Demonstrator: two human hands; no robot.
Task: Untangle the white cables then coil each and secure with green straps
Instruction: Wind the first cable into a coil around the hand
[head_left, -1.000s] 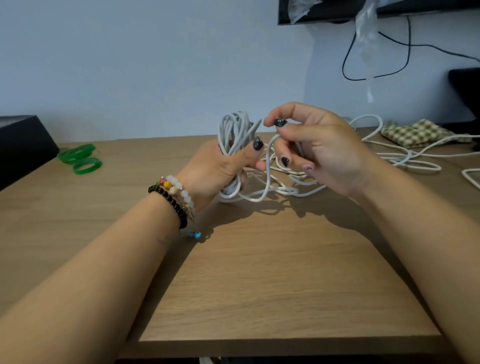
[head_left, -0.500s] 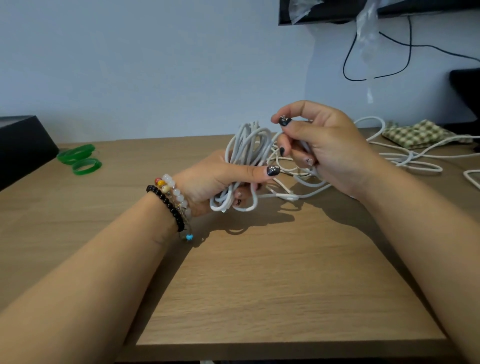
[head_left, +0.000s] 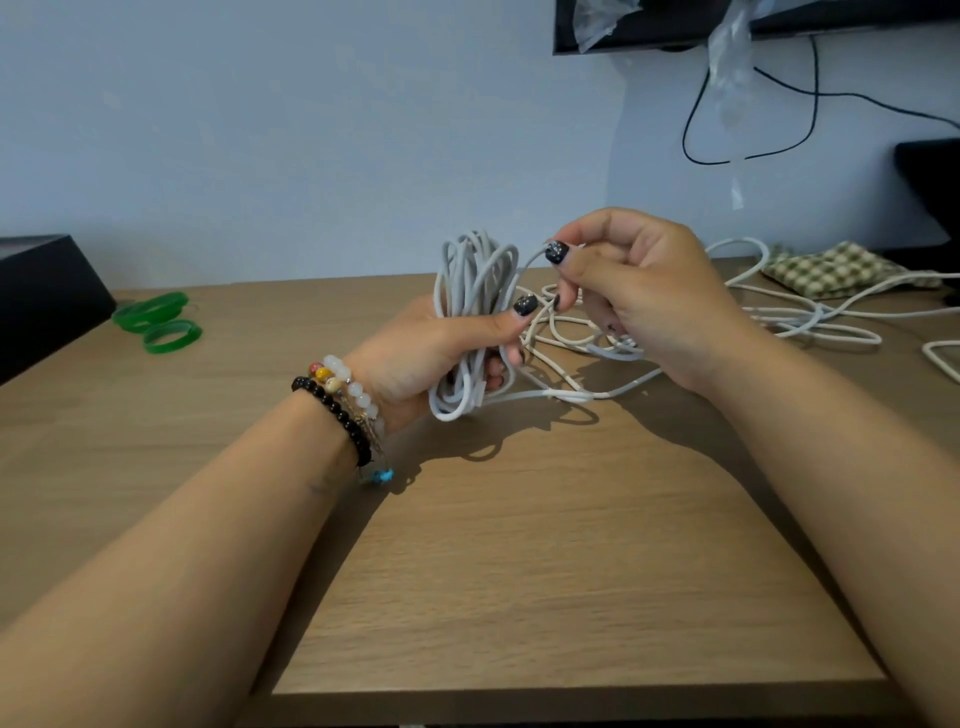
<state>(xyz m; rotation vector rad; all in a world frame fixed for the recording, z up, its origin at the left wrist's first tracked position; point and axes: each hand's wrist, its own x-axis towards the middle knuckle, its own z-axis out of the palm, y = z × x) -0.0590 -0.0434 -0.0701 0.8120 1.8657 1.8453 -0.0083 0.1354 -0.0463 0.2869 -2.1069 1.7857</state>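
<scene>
White cable is bunching into a coil (head_left: 475, 312) that the left hand (head_left: 431, 358) is gripping upright, thumb across the front, just above the table (head_left: 519, 571). Right of the coil, the right hand (head_left: 649, 306) is pinching a strand (head_left: 527, 260) running from its top. Further right of the coil, loose cables (head_left: 800, 322) are sprawling. Far left of it, green straps (head_left: 158, 322) are lying together.
</scene>
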